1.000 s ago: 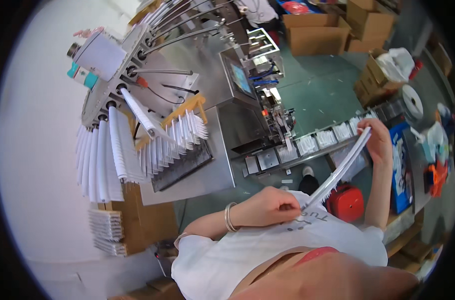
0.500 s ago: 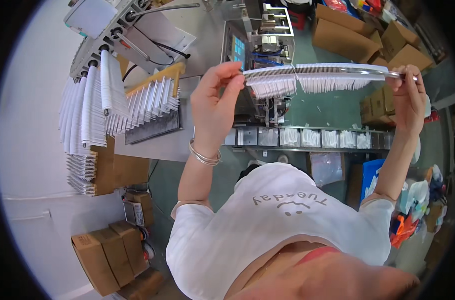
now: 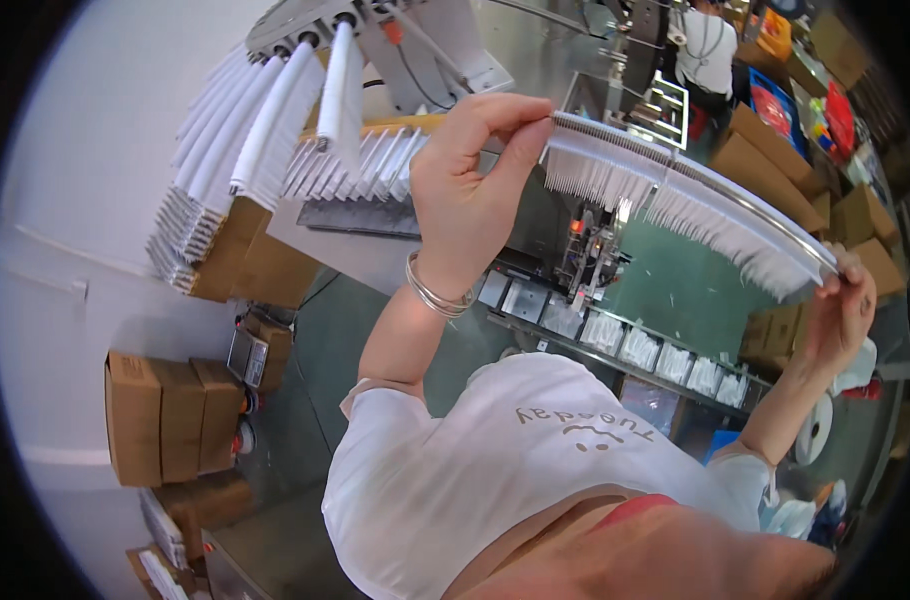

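A long metal rod strung with many thin white slips (image 3: 710, 215) is held up in front of me, sloping down to the right. The slips hang in two bunches with a narrow gap between them. At the rod's left end my left hand (image 3: 475, 175) pinches with thumb and fingertips. My right hand (image 3: 843, 315) is closed round the right end, lower down. To the left of my left hand, several similar rods of white slips (image 3: 280, 115) stick out from a grey machine head (image 3: 295, 22).
Below the rods stands a slotted rack (image 3: 360, 165) with more white pieces. A conveyor of trays (image 3: 640, 348) runs under the held rod, past a small machine (image 3: 590, 255). Cardboard boxes (image 3: 135, 420) stack at lower left; open cartons (image 3: 765, 165) lie at right. Another person (image 3: 707, 50) is at the back.
The held rod has tilted, its right end now lower. My view has turned, so the machine head and hanging rods appear farther right. Both hands still grip the rod's ends.
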A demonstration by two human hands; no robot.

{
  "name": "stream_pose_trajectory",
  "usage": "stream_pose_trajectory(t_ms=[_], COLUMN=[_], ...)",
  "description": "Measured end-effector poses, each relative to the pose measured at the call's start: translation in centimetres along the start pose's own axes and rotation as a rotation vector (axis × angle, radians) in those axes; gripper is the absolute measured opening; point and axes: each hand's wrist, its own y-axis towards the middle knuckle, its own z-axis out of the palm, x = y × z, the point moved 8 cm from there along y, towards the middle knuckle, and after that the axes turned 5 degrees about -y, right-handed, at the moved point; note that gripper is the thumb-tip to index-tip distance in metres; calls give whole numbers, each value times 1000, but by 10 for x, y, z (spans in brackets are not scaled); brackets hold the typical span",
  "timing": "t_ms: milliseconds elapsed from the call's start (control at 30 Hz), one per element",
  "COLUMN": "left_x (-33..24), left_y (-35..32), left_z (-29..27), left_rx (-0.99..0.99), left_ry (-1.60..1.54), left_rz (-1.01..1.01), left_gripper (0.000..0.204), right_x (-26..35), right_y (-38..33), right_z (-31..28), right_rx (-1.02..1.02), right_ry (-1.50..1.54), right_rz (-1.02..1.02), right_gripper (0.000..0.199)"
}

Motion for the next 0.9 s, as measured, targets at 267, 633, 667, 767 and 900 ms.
stream_pose_trajectory(t_ms=[267, 633, 667, 767, 900], left_x=[-9, 22, 21, -10, -17], left_y=[19, 25, 26, 28, 38], left_z=[-27, -53, -54, -39, -18], left_rx=[-23, -92, -90, 74, 237], left_ry=[209, 174, 165, 296, 337], left_rz=[196, 191, 192, 459, 902], left_gripper=[16, 20, 20, 19, 17], right_x=[46, 83, 83, 79, 82], right_y=[-11, -33, -33, -33, -33], right_z=[71, 226, 231, 239, 243], right_rx=[71, 443, 435, 439, 406], right_ry=[-348, -1039, -1051, -1162, -1168], right_rz=[-324, -663, -662, -710, -728], right_gripper=[26, 29, 28, 27, 26])
